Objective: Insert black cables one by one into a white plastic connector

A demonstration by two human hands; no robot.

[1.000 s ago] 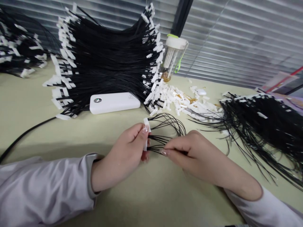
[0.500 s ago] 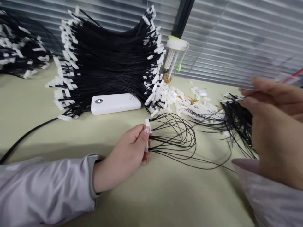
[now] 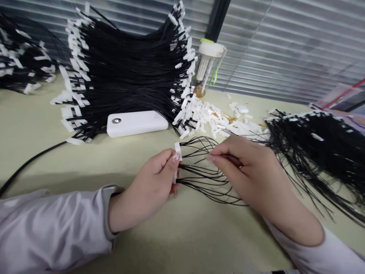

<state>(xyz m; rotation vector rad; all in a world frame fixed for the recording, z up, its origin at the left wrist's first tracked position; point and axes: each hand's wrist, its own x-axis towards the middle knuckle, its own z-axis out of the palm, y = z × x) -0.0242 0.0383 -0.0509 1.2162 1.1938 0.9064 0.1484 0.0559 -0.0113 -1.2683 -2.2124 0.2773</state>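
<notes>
Near the middle of the table, my left hand [image 3: 151, 186] pinches a white connector [image 3: 178, 148] between thumb and fingers; part of it is covered by the thumb. Several thin black wires [image 3: 199, 171] run out of the connector to the right in loose loops. Over those loops my right hand [image 3: 251, 171] is closed, its thumb and forefinger pinching a thin black wire [image 3: 201, 160] whose short free end points toward the connector. A small gap lies between that end and the white piece. The rest of the wire is hidden by the right hand.
A tall stack of black wire bundles [image 3: 128, 68] with white ends stands behind a white power bank [image 3: 138, 124]. Loose white connectors [image 3: 202, 114] lie beside a clear bottle [image 3: 207, 68]. More black wires [image 3: 322, 148] are piled at right, and another bundle [image 3: 19, 64] far left.
My right hand has come left and down from the wire pile at the right, bringing a wire close to the connector. My left hand keeps its hold in nearly the same place.
</notes>
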